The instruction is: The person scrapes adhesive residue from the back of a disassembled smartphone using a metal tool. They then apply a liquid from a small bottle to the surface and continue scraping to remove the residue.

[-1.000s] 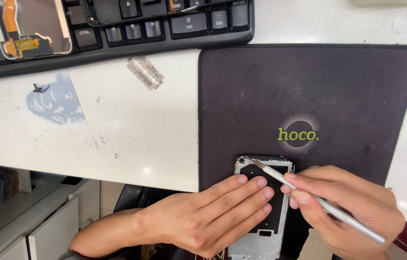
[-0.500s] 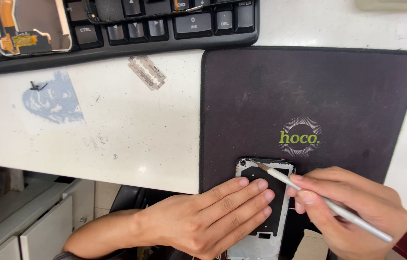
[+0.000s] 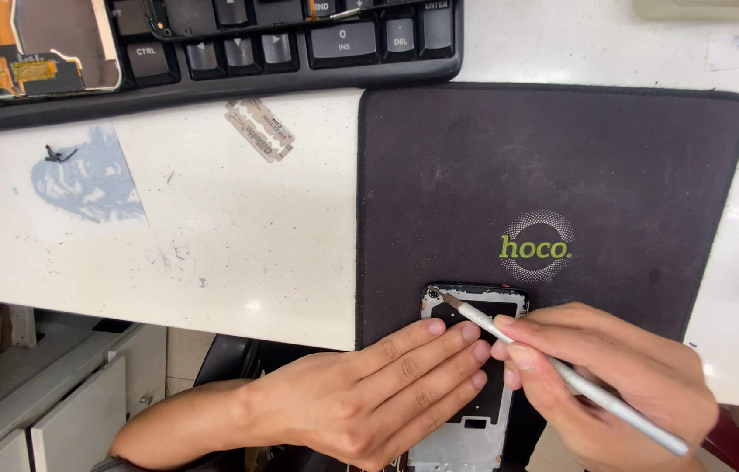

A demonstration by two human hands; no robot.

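Surface [image 3: 212, 236]: white, scuffed, marked with small dark specks and scratches near the middle; front edge visible along the lower left.
Mat [image 3: 553, 175]: dark, rounded corners, laid flat on the right half of the surface; round dotted emblem near its centre.
Phone frame [image 3: 474, 367]: opened, back cover off, lying on the near edge of the mat and overhanging toward the body; dark inner plate and grey metal rim exposed.
Left hand [image 3: 387, 398]: palm down, flat, fingers [image 3: 439, 350] spread narrow and pressed on the left side of the phone frame; nothing gripped.
Right hand [image 3: 614, 385]: fingers closed around a slim silver tool, pen-style grip.
Silver tool [image 3: 562, 371]: slanted, tip set at the upper left corner of the phone frame, rear end pointing to the lower right.
Keyboard [image 3: 300, 52]: black, along the far edge of the surface, only the lower key rows visible.
Second phone part [image 3: 46, 44]: open shell with orange flex cable, resting on the left end of the keyboard.
Razor blade [image 3: 260, 129]: loose, tilted, just below the keyboard, left of the mat.
Blue patch [image 3: 90, 179]: pale smudged sticker or stain at the left, small dark bent piece at its upper edge.
Room: white cabinet fronts [image 3: 55, 411] and dark floor area below the surface edge, lower left.
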